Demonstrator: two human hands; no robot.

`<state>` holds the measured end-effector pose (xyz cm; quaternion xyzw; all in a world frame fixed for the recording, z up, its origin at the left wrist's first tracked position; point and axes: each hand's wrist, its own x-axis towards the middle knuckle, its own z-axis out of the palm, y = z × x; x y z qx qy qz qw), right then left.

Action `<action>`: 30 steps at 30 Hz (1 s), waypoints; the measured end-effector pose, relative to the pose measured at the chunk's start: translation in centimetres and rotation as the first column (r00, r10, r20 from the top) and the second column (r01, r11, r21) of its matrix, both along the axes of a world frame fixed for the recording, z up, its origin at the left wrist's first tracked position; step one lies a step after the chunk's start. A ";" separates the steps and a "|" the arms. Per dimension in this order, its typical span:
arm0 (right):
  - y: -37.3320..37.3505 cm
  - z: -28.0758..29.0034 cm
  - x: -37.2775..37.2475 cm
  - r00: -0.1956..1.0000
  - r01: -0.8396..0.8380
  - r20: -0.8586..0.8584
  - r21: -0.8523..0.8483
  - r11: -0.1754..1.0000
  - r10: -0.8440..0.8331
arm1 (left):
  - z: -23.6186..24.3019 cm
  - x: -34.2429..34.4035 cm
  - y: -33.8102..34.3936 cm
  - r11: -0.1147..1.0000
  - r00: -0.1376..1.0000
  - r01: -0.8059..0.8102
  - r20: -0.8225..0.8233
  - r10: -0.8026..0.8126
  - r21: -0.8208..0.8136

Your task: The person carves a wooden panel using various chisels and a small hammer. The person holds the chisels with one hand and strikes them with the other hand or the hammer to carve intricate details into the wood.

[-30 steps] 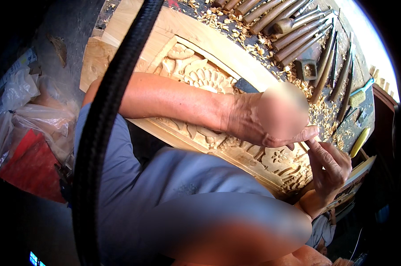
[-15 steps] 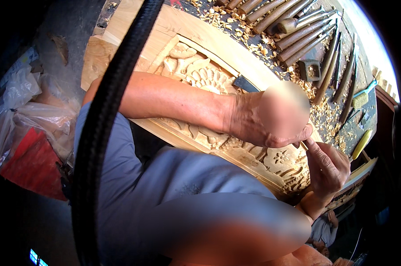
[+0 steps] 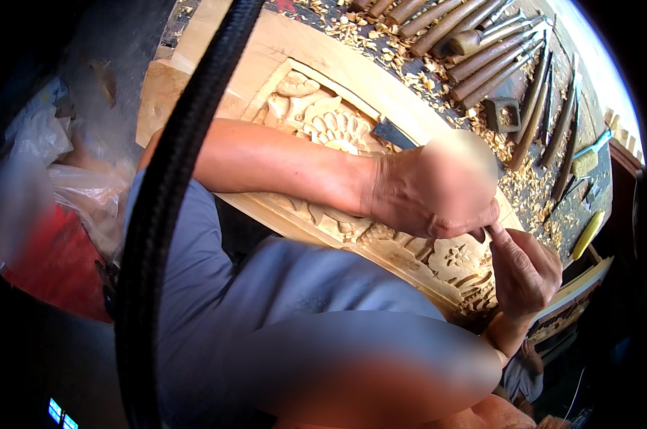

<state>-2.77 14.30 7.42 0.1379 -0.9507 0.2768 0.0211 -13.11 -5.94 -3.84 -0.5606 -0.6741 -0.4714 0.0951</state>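
Head view, looking down over the worker. Carved panel (image 3: 334,136): pale wood, running slantwise beneath both hands, with a broad, plain margin along its far side and deep relief inside a straight-cut frame. Relief on its left part: a many-petalled flower among rounded leaves. Toward its right end: a smaller, star-shaped flower (image 3: 456,254) on a flat ground, with close-set curved cuts beside it. The middle of the relief is covered by the left forearm.

Left hand (image 3: 413,193): above the right part of the panel, back of the hand uppermost. A blurred patch hides most of its fingers; how far open they are, I cannot tell. A dark, flat blade (image 3: 393,134) lies against the panel's far inner edge, just beside this hand; whether it is gripped, I cannot tell.

Right hand (image 3: 527,272): over the panel's right end, index finger reaching to the left hand's fingertips and meeting them, remaining fingers bent inward. Anything pinched at the meeting point is too small to make out.

Beyond the panel's far edge: wooden-handled tools (image 3: 438,32) in a fanned row, curled shavings (image 3: 366,39), a small, dark, hollowed block (image 3: 502,114). Off the panel's left end: clear plastic sheeting (image 3: 87,193).
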 end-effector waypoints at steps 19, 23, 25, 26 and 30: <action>-1.5 -1.7 -0.7 0.998 -0.063 0.022 -0.083 0.995 0.065 | 0.4 -0.3 -1.2 0.984 0.982 -0.163 -0.113 0.154 -0.076; -0.8 -0.3 0.1 0.999 -0.040 0.020 -0.021 0.999 0.040 | 0.1 0.2 -0.6 0.998 0.995 -0.056 -0.086 0.058 0.024; -0.2 0.3 0.6 1.000 -0.022 0.012 0.025 0.999 0.021 | -0.2 0.4 -0.5 1.000 0.994 0.027 -0.106 -0.026 0.014; 0.0 0.5 1.0 1.000 -0.004 0.014 0.050 0.999 0.003 | -0.3 0.4 -0.3 0.998 0.992 0.055 -0.115 -0.050 0.035; 0.1 1.4 1.3 0.999 0.025 0.033 0.051 0.998 -0.026 | -0.4 0.3 -0.1 0.987 0.981 0.161 -0.113 -0.158 0.019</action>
